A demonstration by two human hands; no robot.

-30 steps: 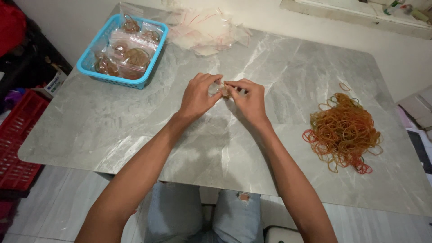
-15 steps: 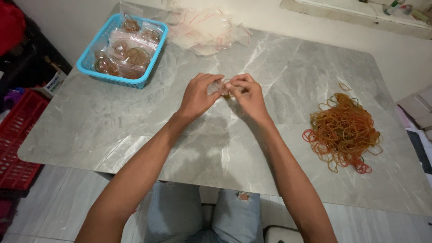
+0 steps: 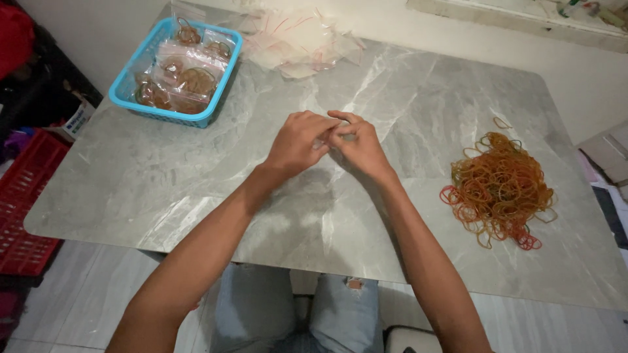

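Both hands meet over the middle of the grey marble table. The left hand and right hand have their fingertips pinched together on something small between them; can't really tell what it is, it's hidden by the fingers. A big pile of rubber bands, mostly orange with some red and green, sits at 3 o'clock from the hands, well apart. The blue basket holding filled little bags is at 10 o'clock, and a heap of empty clear bags lies at 12 o'clock.
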